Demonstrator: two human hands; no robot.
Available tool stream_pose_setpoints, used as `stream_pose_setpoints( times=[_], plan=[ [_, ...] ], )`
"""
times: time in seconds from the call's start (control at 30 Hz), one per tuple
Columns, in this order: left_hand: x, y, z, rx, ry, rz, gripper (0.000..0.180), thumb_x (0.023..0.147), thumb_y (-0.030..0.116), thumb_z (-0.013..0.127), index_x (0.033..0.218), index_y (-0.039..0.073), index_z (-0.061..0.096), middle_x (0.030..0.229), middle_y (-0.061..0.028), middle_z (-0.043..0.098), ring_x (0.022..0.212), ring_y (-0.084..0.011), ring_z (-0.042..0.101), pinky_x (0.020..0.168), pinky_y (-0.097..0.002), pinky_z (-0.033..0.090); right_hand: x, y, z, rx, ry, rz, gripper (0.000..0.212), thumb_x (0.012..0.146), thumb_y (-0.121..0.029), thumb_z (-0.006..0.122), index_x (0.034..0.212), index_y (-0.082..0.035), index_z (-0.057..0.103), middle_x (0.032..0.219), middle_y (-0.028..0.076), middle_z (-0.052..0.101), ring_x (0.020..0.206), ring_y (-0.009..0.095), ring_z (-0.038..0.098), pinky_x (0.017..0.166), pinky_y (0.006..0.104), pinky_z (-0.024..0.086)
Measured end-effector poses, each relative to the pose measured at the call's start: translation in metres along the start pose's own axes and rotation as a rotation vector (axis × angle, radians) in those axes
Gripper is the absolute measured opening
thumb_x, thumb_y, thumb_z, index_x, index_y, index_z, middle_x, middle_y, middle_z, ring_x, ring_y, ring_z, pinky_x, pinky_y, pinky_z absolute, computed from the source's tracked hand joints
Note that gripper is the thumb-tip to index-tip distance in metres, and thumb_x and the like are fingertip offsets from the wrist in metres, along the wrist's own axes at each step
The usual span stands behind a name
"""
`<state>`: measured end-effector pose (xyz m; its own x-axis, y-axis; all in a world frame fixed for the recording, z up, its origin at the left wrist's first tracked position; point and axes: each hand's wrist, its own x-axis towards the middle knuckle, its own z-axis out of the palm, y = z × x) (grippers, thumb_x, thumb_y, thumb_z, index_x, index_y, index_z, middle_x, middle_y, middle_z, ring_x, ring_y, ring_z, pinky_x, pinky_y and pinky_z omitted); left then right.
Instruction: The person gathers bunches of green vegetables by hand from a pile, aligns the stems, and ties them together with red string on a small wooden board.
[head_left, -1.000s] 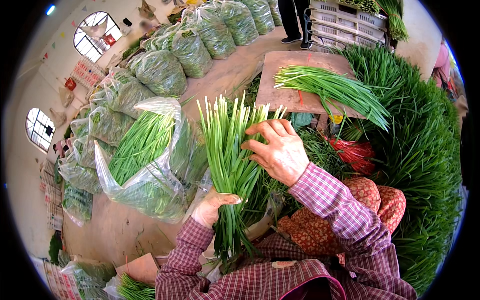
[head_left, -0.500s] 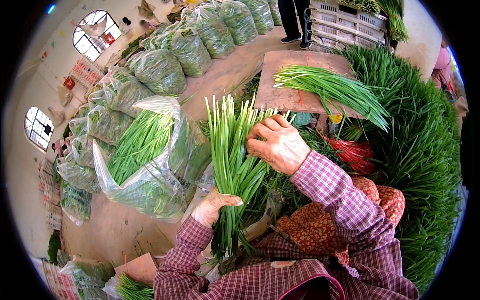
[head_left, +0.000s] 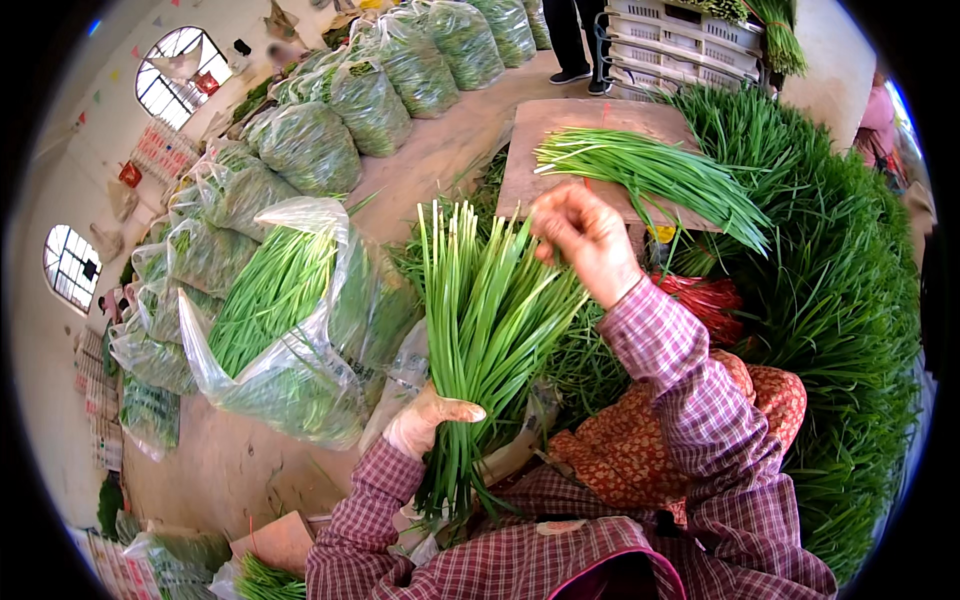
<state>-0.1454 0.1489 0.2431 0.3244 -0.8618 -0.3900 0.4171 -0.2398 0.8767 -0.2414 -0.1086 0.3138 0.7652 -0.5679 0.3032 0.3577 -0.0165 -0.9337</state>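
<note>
One bunch [head_left: 490, 330]; right fingers [head_left: 570, 205]: hold unclear.

The bunch [head_left: 475, 330] hides most fingers of the left hand [head_left: 424, 420]. Whether the right hand [head_left: 588, 238] pinches a stalk is hard to tell. The top edge cuts off a bystander's legs [head_left: 570, 45]; the dark rim crops a pink sleeve [head_left: 879, 118].
</note>
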Motion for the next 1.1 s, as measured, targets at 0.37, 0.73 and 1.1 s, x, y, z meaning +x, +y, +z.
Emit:
stream_pose_setpoints(
  times=[0.37,0.73,1.1],
  plan=[
    [-0.007,-0.006,-0.012,0.01,0.127,-0.02,0.067,0.065,-0.007,0.074,0.126,-0.003,0.046,0.109,-0.0114,0.061,0.085,-0.0186,0.066,0.079,-0.0276,0.055,-0.009,0.001,-0.116,-1.266,0.061,-0.014,0.015,0.084,-0.025,0.065,0.094,-0.014,0.067,0.086,0.002,0.065,0.079,0.017,0.062,0.071,0.0331,0.052],
    [-0.005,0.002,-0.002,0.113,0.107,0.063,0.079,0.061,-0.005,0.079,0.129,-0.003,0.039,0.112,-0.013,0.058,0.093,-0.0201,0.064,0.078,-0.0307,0.057,-0.024,0.007,-0.005,-1.167,-0.323,-0.686,0.007,0.071,-0.014,0.067,0.078,-0.017,0.068,0.08,0.001,0.057,0.085,0.019,0.055,0.085,0.0356,0.041],
    [-0.003,0.006,0.001,0.151,0.051,0.073,0.074,0.06,-0.004,0.08,0.125,-0.001,0.044,0.109,-0.0088,0.06,0.097,-0.0175,0.061,0.081,-0.0275,0.054,-0.028,0.012,0.0,-1.151,-0.484,-0.696,0.014,0.071,-0.017,0.068,0.083,-0.016,0.06,0.088,0.002,0.057,0.088,0.021,0.054,0.078,0.0365,0.044]
  ],
)
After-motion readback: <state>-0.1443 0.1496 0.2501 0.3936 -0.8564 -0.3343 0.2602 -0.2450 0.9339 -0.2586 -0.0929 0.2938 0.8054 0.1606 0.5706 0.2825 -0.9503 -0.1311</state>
